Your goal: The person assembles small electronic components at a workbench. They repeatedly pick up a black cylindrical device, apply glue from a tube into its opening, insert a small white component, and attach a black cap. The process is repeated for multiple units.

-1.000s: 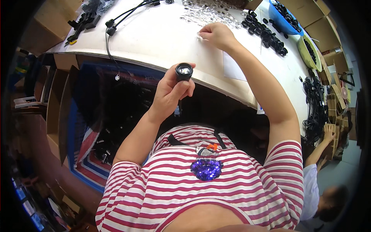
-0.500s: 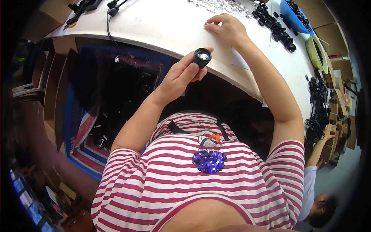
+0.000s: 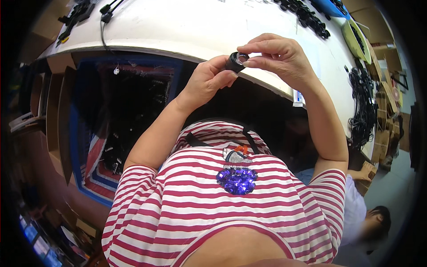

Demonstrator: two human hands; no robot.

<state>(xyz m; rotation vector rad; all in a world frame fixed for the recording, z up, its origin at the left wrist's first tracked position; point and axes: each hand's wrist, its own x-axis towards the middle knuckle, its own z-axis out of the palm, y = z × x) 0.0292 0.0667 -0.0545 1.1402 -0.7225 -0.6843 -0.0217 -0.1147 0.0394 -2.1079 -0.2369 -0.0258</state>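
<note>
Left hand [image 3: 205, 82] clamped on tube [image 3: 233, 64] | right hand [image 3: 284, 58] at tube's open end, grip I cannot tell | step: seemingly fitting | next: likely needs steady tube

No legible lettering or numbers

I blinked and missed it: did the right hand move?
Yes. The right hand has come back across the white table toward its near edge, to the black cylinder.
</note>
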